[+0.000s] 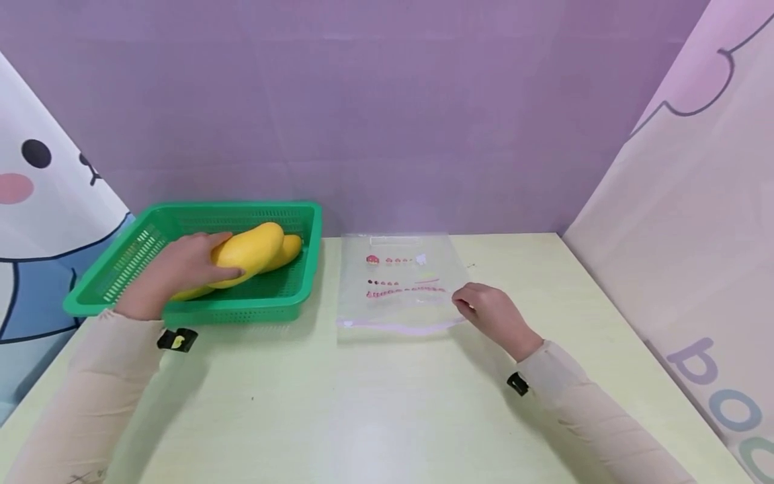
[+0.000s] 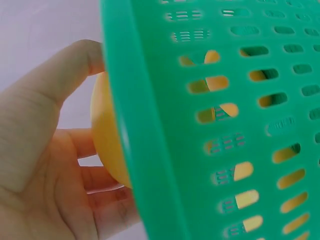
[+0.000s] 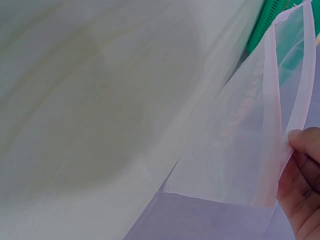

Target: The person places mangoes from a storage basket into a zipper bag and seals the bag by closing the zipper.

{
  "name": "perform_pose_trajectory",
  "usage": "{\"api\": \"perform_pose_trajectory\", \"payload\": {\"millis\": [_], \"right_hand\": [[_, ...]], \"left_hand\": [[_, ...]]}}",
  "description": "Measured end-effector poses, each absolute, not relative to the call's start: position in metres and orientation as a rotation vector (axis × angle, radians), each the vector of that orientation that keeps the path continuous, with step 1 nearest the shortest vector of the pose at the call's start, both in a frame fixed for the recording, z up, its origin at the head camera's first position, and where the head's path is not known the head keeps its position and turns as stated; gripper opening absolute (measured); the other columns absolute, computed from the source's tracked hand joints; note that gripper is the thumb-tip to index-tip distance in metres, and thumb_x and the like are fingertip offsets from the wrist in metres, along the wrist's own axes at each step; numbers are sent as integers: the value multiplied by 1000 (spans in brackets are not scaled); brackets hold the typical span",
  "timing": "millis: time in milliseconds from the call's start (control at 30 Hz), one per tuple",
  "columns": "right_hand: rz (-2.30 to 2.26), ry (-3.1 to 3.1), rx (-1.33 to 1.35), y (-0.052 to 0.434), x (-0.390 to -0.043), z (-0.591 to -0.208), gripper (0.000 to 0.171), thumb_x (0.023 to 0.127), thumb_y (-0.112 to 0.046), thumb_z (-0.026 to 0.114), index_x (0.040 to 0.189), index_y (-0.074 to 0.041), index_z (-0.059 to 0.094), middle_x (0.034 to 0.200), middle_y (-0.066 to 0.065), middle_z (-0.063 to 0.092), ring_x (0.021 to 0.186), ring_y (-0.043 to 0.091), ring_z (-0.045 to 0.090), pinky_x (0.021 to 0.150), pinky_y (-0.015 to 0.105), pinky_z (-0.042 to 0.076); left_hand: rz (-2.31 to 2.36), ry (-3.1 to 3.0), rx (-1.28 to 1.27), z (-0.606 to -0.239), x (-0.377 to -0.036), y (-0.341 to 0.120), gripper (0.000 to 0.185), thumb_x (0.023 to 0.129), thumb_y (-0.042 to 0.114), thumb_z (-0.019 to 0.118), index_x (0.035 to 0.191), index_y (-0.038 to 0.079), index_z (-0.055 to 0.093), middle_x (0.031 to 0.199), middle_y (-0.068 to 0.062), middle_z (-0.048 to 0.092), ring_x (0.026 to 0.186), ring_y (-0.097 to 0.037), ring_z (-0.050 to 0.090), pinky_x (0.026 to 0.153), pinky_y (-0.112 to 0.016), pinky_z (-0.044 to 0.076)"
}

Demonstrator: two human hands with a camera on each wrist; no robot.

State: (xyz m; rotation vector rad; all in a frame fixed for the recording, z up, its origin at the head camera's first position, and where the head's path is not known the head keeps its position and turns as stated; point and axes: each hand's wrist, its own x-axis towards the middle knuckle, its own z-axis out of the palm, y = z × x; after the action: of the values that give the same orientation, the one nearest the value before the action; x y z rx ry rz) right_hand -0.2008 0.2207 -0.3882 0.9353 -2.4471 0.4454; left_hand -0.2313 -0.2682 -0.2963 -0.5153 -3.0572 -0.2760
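My left hand reaches over the near side of a green plastic basket and grips a large yellow mango, thumb and fingers spread around it. In the left wrist view, the basket's slotted wall partly hides this mango. A second mango lies behind it to the right, and a third yellow piece shows under my hand. On the right, my right hand pinches the edge of a clear zip bag with pink prints. The bag's mouth gapes in the right wrist view.
The bag lies on a pale tabletop, to the right of the basket. A purple backdrop stands behind the table. Printed cloth panels flank it, the right panel along the table's edge.
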Motion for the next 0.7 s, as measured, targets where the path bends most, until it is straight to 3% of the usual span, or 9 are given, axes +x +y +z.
{"api": "perform_pose_trajectory", "payload": {"millis": [700], "right_hand": [[430, -2428, 929, 221, -201, -392, 10, 79, 6, 68, 80, -5, 68, 75, 1, 65, 66, 11, 57, 60, 26, 51]], "left_hand": [[-220, -3015, -482, -294, -220, -258, 78, 82, 45, 66, 135, -9, 43, 113, -30, 57, 85, -32, 53, 66, -43, 43]]}}
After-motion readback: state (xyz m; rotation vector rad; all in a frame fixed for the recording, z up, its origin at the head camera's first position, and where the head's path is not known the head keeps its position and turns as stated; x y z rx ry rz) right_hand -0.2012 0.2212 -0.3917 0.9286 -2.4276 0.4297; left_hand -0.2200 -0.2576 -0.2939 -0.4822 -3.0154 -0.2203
